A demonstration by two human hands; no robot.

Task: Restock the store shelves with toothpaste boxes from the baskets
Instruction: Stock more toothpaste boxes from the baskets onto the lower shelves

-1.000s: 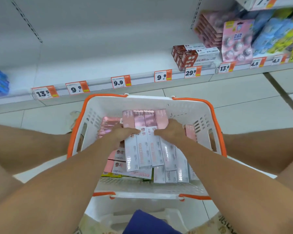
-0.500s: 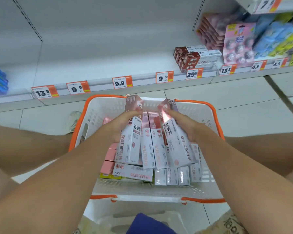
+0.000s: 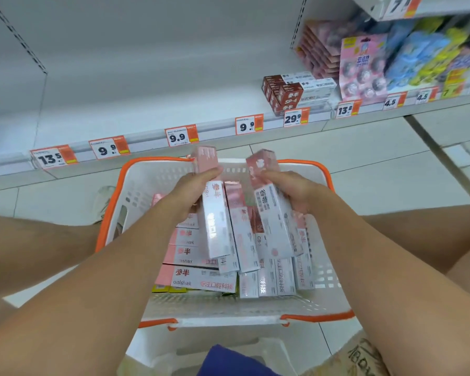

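Boxes [image 3: 244,229]: one row, tilted over basket [image 3: 304,169], far ends raised. Left hand [image 3: 193,191], right hand [image 3: 296,191]: fingers clamped on the row's outer boxes. Risk: squeeze slackens, middle boxes drop. Shelf [image 3: 147,109] far.

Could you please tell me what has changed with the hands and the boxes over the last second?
Both hands, left hand and right hand, closed on the pink-and-white toothpaste boxes and tilted their far ends up out of the basket. The basket and the shelf stayed put.
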